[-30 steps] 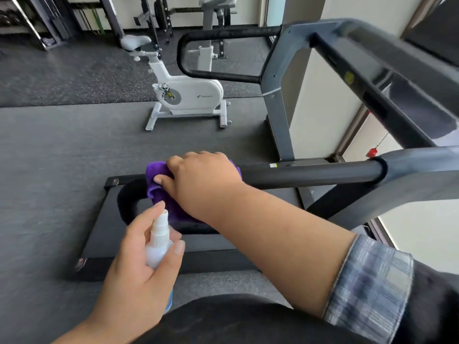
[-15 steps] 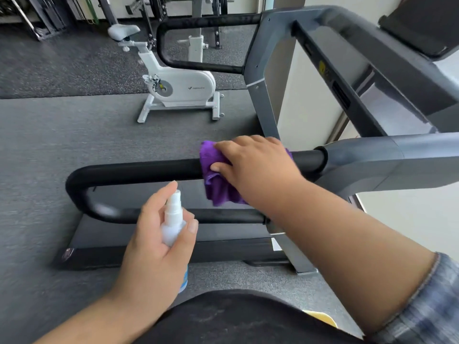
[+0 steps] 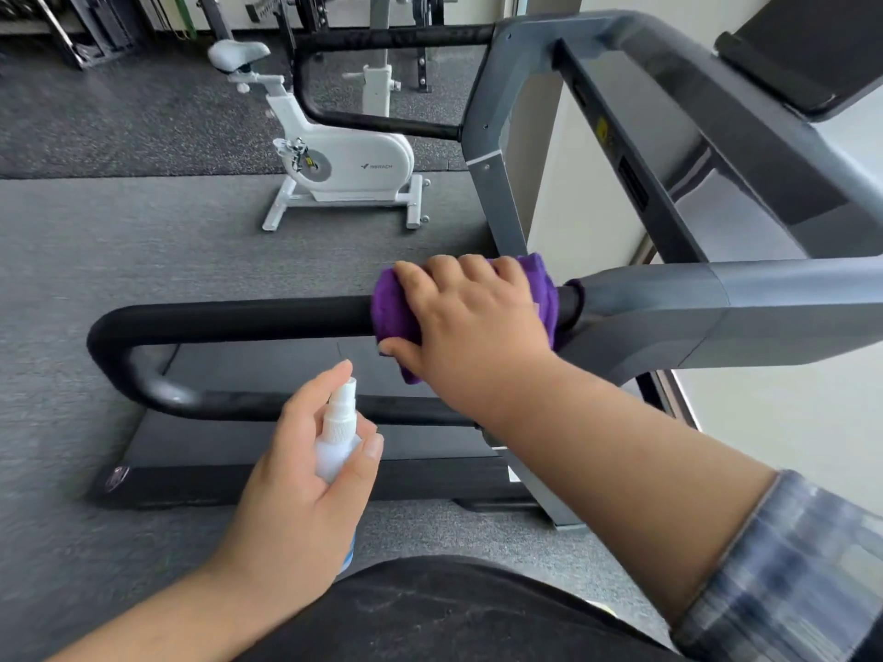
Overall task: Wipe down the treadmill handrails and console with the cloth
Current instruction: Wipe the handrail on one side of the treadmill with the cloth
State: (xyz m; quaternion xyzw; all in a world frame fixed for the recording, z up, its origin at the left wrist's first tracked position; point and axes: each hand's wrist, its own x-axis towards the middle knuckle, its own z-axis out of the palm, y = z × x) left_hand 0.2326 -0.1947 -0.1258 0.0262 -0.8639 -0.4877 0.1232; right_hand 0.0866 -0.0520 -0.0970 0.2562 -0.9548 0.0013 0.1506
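Note:
The near black handrail of the treadmill runs left to right across the middle and loops back at its left end. My right hand grips a purple cloth wrapped over the rail, close to where the rail joins the grey frame. My left hand holds a small white spray bottle upright below the rail, forefinger by the nozzle. The far handrail and the dark console sit at the upper right.
The treadmill deck lies below the rail. A white exercise bike stands on the grey floor beyond. Dark weight racks line the back wall. A pale wall is to the right.
My right hand has slid the purple cloth to the right along the near handrail, from its left bend up to the grey frame joint. My left hand keeps the bottle in about the same place.

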